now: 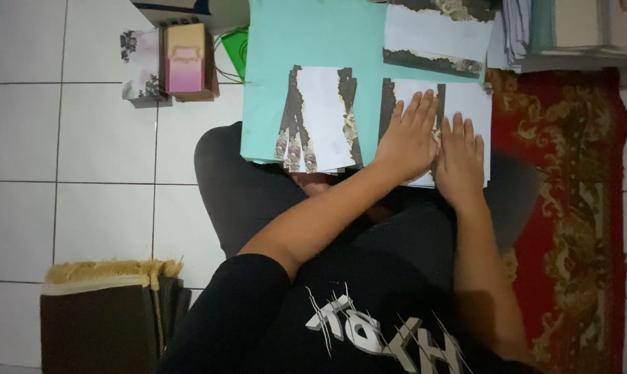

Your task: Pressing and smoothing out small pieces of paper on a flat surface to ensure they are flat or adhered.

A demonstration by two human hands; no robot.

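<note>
My left hand (408, 138) and my right hand (460, 158) lie flat, side by side, pressing down on a white card with dark patterned edges (474, 104). The card rests on a large teal paper sheet (313, 34) spread over my lap. A fanned stack of similar white cards (317, 121) sits to the left of my hands on the same sheet. Another such card (435, 34) lies further up the sheet. My fingers are stretched out and hold nothing.
A small pink box (185, 59) and a patterned card (139, 62) stand on the white tile floor (85, 138) at upper left. A stack of papers (563, 31) sits at upper right. A red patterned rug (577, 208) runs along the right. A dark fringed mat (106, 312) lies lower left.
</note>
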